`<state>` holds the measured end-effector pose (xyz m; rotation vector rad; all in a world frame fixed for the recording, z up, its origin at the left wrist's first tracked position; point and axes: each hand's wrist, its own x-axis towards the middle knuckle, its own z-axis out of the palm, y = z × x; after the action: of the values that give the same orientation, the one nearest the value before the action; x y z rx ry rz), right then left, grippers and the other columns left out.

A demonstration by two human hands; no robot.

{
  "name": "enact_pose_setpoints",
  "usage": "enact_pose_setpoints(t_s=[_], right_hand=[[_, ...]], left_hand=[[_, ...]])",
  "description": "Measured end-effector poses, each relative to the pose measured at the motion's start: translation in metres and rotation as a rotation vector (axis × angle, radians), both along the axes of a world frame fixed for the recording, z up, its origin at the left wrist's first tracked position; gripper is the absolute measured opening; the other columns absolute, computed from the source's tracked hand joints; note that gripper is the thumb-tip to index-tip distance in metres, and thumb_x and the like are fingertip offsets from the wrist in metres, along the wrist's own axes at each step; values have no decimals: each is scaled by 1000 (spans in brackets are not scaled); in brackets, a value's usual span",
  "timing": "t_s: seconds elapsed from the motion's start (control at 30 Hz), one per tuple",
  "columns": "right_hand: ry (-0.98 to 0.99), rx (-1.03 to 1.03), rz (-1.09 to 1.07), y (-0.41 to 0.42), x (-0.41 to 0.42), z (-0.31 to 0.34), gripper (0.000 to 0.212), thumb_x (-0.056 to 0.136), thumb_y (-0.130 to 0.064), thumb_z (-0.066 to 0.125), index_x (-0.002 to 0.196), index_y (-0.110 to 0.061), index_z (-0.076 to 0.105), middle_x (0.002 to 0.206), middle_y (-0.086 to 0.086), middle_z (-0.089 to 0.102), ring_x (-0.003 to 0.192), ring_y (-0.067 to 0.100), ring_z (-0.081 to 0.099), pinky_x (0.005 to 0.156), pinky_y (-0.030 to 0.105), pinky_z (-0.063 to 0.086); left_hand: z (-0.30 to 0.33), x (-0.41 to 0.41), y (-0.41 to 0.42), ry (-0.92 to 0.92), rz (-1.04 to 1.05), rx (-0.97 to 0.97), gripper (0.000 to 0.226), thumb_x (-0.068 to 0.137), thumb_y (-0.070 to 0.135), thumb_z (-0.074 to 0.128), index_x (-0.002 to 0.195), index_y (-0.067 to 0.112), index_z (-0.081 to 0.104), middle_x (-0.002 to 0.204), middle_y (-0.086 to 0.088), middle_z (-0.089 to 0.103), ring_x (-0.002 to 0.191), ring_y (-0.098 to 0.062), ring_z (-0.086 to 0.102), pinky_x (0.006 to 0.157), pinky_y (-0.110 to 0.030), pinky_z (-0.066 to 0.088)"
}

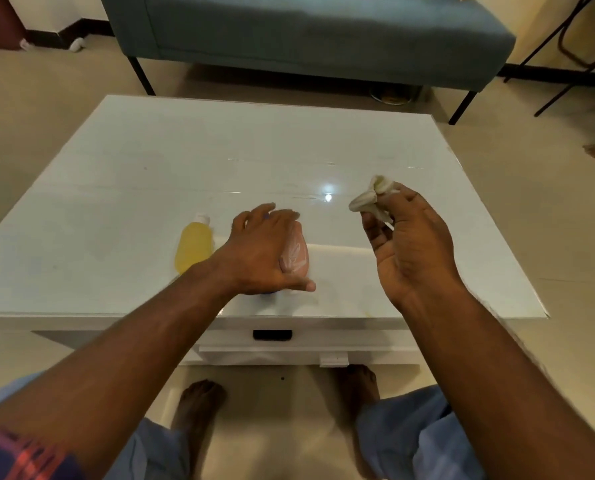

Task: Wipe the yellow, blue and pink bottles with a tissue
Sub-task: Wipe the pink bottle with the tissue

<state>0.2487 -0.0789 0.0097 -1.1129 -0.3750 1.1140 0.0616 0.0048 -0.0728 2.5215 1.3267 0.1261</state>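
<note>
On the white table (122, 188), a yellow bottle (193, 247) with a white cap lies flat, left of my left hand (264, 251). That hand is palm down over the blue bottle (267, 292), of which only slivers show under the wrist and between the fingers. Whether the hand grips it is hidden. A pink bottle (296, 256) lies against the hand's right side, between thumb and fingers. My right hand (406, 244) is raised above the table's right part, pinching a crumpled white tissue (370, 197) in its fingertips.
The table has a drawer with a black handle (272, 335) at its front edge. A grey-blue sofa (306, 32) stands behind the table. My bare feet (199, 400) are on the floor under the front edge.
</note>
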Motion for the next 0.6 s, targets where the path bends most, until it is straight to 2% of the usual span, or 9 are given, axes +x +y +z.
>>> enact_pose_setpoints(t_s=[0.07, 0.13, 0.2, 0.33, 0.47, 0.53, 0.6], right_hand=[[-4, 14, 13, 0, -1, -2, 19, 97, 4, 65, 96, -13, 73, 88, -4, 81, 81, 9, 77, 79, 22, 63], [-8, 19, 27, 1, -3, -4, 20, 97, 6, 63, 93, -11, 74, 86, -1, 81, 79, 9, 78, 78, 22, 64], [-5, 20, 45, 2, -4, -4, 19, 96, 8, 63, 91, -7, 74, 87, 4, 79, 80, 11, 79, 77, 22, 64], [-96, 33, 164, 2, -5, -6, 27, 90, 8, 59, 73, -5, 75, 78, 7, 76, 85, 16, 78, 83, 25, 63], [-213, -11, 270, 3, -10, -12, 10, 92, -9, 73, 86, -7, 80, 91, 7, 80, 101, 24, 76, 107, 41, 57], [-282, -38, 357, 1, -13, -15, 7, 91, -13, 76, 89, -11, 83, 95, 8, 82, 103, 25, 77, 108, 44, 56], [-303, -40, 464, -3, -17, -17, 11, 93, -7, 72, 92, -11, 82, 96, 9, 81, 102, 26, 77, 105, 42, 58]], left_hand=[[-5, 3, -2, 72, -20, 18, 123, 56, 88, 60, 152, 25, 16, 157, 5, 27, 150, -23, 8, 118, -45, 5], [-5, 6, 0, 95, -7, 33, 122, 58, 84, 63, 152, 25, 15, 156, 2, 29, 149, -23, 10, 117, -45, 5], [-1, 7, 2, 88, 5, 52, 119, 59, 81, 65, 151, 25, 15, 152, 0, 32, 146, -22, 17, 116, -45, 8], [30, 8, -7, -10, 59, 119, 115, 60, 80, 66, 150, 25, 19, 149, 0, 36, 138, -23, 29, 114, -45, 18], [72, -2, -32, -172, 177, 161, 120, 51, 88, 59, 148, 26, 25, 147, 0, 42, 132, -24, 39, 110, -44, 29], [82, -9, -50, -235, 215, 176, 120, 48, 90, 57, 147, 28, 27, 146, 1, 44, 130, -23, 41, 108, -44, 34], [79, -16, -67, -288, 239, 160, 118, 49, 90, 58, 145, 29, 30, 143, 4, 45, 126, -19, 43, 103, -41, 42]])
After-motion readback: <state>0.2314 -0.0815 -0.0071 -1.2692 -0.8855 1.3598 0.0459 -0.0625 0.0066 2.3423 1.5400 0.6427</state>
